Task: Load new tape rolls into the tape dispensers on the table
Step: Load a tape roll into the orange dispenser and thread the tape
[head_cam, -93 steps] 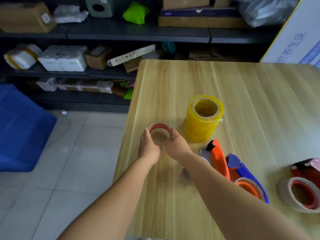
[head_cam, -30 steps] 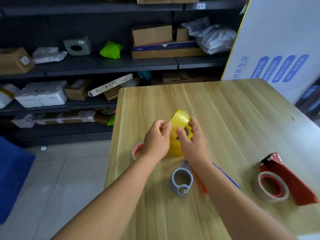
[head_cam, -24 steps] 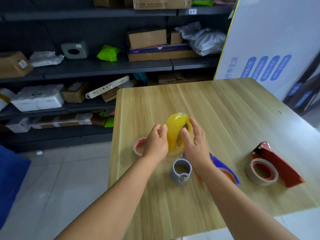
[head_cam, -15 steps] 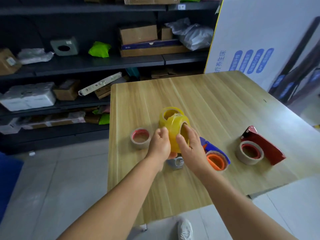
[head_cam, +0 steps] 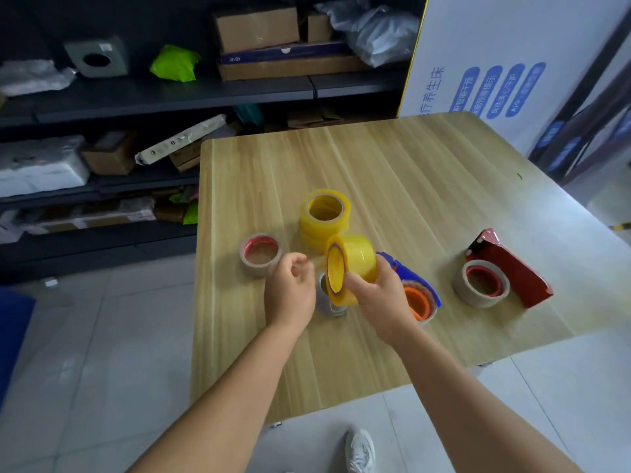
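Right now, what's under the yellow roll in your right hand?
Below the yellow roll held by the right hand sits a grey spool on the table. Most of the spool is covered by the roll and both hands, so what is inside it cannot be seen.

Translucent yellow tape roll (head_cam: pixel 350 264) held on edge above table. Stack of yellow rolls (head_cam: pixel 324 216) upright behind. Blue dispenser with orange core (head_cam: pixel 415 295) and red dispenser (head_cam: pixel 508 268) lie right.

Even soft daylight, pale glare on the table's (head_cam: pixel 563 268) right edge, dim shelves, wide-angle bending at edges
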Demonstrator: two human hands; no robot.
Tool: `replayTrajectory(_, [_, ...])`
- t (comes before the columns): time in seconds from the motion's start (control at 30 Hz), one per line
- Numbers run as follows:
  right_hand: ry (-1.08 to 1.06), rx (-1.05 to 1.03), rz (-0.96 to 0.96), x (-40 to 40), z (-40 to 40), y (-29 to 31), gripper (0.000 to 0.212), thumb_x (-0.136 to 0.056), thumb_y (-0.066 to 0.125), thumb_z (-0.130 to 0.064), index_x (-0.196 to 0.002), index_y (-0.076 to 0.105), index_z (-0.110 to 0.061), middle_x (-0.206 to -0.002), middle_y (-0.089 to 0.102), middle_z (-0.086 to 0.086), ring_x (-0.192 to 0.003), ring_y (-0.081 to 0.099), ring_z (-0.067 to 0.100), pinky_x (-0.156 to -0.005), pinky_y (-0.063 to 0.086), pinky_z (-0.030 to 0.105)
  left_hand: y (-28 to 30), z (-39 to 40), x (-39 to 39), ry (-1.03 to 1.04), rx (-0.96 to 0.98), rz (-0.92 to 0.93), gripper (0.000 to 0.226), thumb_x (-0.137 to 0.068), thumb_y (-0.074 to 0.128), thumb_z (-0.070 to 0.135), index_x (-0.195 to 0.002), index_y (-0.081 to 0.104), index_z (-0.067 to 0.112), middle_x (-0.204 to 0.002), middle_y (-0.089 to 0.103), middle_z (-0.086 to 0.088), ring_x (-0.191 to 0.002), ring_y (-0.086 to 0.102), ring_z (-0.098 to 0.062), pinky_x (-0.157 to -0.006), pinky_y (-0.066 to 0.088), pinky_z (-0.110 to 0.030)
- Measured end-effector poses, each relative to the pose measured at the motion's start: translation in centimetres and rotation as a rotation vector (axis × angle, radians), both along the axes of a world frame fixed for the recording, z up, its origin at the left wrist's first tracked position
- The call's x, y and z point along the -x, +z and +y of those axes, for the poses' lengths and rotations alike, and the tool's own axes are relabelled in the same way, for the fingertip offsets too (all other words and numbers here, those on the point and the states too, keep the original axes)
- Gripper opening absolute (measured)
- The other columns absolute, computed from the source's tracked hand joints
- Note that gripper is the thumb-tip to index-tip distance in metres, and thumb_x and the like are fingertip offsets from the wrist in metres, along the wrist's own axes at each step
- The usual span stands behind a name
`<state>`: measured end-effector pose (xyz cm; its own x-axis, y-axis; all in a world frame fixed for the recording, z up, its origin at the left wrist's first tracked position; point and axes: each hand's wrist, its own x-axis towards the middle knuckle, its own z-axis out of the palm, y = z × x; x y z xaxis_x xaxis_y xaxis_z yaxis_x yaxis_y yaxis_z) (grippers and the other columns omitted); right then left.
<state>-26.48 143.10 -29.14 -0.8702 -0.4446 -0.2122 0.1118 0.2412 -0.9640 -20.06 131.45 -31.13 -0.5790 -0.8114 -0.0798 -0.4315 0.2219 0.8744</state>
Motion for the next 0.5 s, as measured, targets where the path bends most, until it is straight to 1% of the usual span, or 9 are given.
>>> replayTrajectory(0.07, [0.038,0.067,-0.039,0.7,0.6,-0.5,0.024,-0.075,0.065,-0.016,-0.098,0.063,-0.022,-0.068,0.066,-0.010,-0.060,0.060,-0.001,-0.052,0.048,0.015,-1.7,-0.3,-0.1,-0.023,-0.115,-0.027,0.034,-0.090,0.059,0.023,-0.123,0.056,0.019,-0.115,0.059,-0.009,-0.102,0.059,-0.023,-0.087,0.046,-0.030])
replayTrajectory(0.13, [0.083,0.117,-0.098,1.2,0.8,-0.9,0.029,-0.069,0.062,-0.018,-0.097,0.065,-0.016,-0.065,0.067,-0.011,-0.059,0.062,0.000,-0.051,0.047,0.014,-2.6,0.2,0.1,-0.064,-0.320,-0.003,0.044,-0.091,0.059,0.019,-0.134,0.049,0.020,-0.124,0.058,-0.012,-0.115,0.057,-0.027,-0.100,0.044,-0.040])
replayTrajectory(0.2, [0.119,0.132,-0.131,1.4,0.7,-1.4,0.027,-0.068,0.060,-0.018,-0.094,0.066,-0.018,-0.067,0.068,-0.010,-0.061,0.063,0.002,-0.052,0.048,0.015,-3.0,0.6,0.3,-0.070,-0.476,0.051,0.038,-0.090,0.058,0.009,-0.122,0.057,0.029,-0.112,0.065,-0.007,-0.111,0.060,-0.029,-0.098,0.047,-0.050])
replayTrajectory(0.23, [0.124,0.123,-0.142,1.5,0.6,-1.6,0.026,-0.069,0.060,-0.019,-0.094,0.065,-0.020,-0.069,0.069,-0.010,-0.064,0.064,0.004,-0.053,0.049,0.016,-3.0,0.7,0.5,-0.029,-0.534,0.080,0.037,-0.087,0.059,0.004,-0.111,0.061,0.033,-0.103,0.067,-0.004,-0.105,0.063,-0.031,-0.094,0.049,-0.053])
replayTrajectory(0.27, [0.119,0.114,-0.156,1.5,0.5,-1.8,0.027,-0.070,0.059,-0.020,-0.096,0.065,-0.023,-0.073,0.070,-0.010,-0.069,0.065,0.005,-0.056,0.050,0.018,-3.2,0.6,0.7,0.020,-0.565,0.090,0.038,-0.085,0.061,0.002,-0.107,0.062,0.033,-0.098,0.068,-0.003,-0.101,0.064,-0.032,-0.090,0.051,-0.055])
replayTrajectory(0.33, [0.101,0.087,-0.143,1.6,0.3,-2.3,0.027,-0.077,0.057,-0.021,-0.101,0.062,-0.031,-0.081,0.071,-0.011,-0.076,0.067,0.007,-0.061,0.051,0.019,-3.1,0.4,0.9,0.089,-0.501,0.031,0.041,-0.081,0.065,0.007,-0.117,0.061,0.027,-0.098,0.069,-0.005,-0.097,0.066,-0.031,-0.086,0.054,-0.052])
replayTrajectory(0.37, [0.102,0.045,-0.087,1.7,0.1,-2.4,0.025,-0.081,0.055,-0.022,-0.102,0.061,-0.035,-0.084,0.070,-0.010,-0.078,0.066,0.006,-0.062,0.051,0.019,-3.0,0.3,0.9,0.104,-0.436,-0.017,0.043,-0.080,0.066,0.011,-0.120,0.060,0.025,-0.099,0.070,-0.004,-0.095,0.067,-0.029,-0.084,0.055,-0.049])
replayTrajectory(0.43, [0.121,-0.122,0.065,1.9,-0.1,-2.7,0.023,-0.089,0.051,-0.028,-0.110,0.058,-0.037,-0.099,0.065,-0.006,-0.086,0.062,0.009,-0.068,0.049,0.022,-2.6,0.3,0.8,0.130,-0.323,-0.082,0.043,-0.082,0.065,0.017,-0.123,0.059,0.024,-0.099,0.069,0.000,-0.094,0.066,-0.027,-0.082,0.056,-0.045])
replayTrajectory(0.5, [0.157,-0.281,0.180,2.2,-0.2,-2.9,0.029,-0.095,0.047,-0.034,-0.123,0.053,-0.033,-0.109,0.059,-0.005,-0.094,0.058,0.011,-0.075,0.045,0.026,-2.1,0.2,0.8,0.132,-0.213,-0.147,0.043,-0.085,0.061,0.019,-0.127,0.057,0.024,-0.108,0.068,-0.001,-0.098,0.064,-0.026,-0.086,0.054,-0.041])
